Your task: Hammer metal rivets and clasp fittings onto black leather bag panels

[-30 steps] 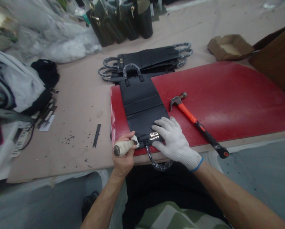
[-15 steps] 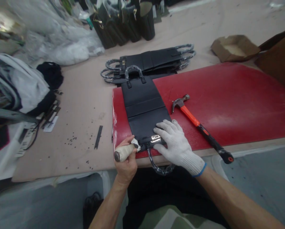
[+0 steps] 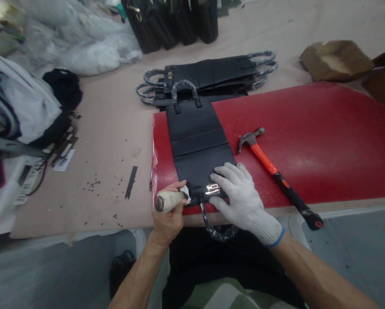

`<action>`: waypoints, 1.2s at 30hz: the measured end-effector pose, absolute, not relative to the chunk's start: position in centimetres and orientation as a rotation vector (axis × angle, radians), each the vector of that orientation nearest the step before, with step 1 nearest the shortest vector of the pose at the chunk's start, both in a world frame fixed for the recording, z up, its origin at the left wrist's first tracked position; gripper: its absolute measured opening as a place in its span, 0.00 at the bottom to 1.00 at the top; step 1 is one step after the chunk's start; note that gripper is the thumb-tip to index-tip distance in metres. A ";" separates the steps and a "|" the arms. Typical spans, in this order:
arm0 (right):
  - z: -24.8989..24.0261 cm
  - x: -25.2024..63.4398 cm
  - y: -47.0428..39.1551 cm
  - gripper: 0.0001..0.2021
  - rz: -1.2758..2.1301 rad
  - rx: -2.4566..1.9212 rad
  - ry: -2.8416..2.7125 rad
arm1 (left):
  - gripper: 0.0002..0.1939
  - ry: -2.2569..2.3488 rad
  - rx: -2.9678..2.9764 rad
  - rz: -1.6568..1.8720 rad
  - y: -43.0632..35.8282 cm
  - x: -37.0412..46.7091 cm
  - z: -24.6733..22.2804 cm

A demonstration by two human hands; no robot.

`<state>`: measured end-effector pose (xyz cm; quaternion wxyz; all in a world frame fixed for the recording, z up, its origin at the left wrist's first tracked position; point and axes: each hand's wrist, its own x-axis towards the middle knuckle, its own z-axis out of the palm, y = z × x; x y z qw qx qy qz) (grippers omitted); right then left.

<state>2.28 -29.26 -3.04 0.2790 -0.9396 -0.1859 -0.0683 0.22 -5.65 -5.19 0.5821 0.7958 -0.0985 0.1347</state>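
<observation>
The working tip of the cloth-wrapped tool (image 3: 168,201) is hidden where it meets the black bag panel (image 3: 198,143), so its kind cannot be told. The left hand (image 3: 168,214) has its fingers curled tight around that tool, whose handle points left. The gloved right hand (image 3: 240,197) presses flat, fingers spread, beside the metal clasp (image 3: 212,189). The panel lies on the red board (image 3: 308,137), long axis running away from the person, near handle (image 3: 216,227) hanging over the edge; a hammer (image 3: 276,171) lies to the right
</observation>
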 end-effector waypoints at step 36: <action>-1.5 -0.7 -39.7 0.20 0.031 -3.220 0.261 | 0.14 -0.235 2.034 0.205 -7.0 1.7 -3.7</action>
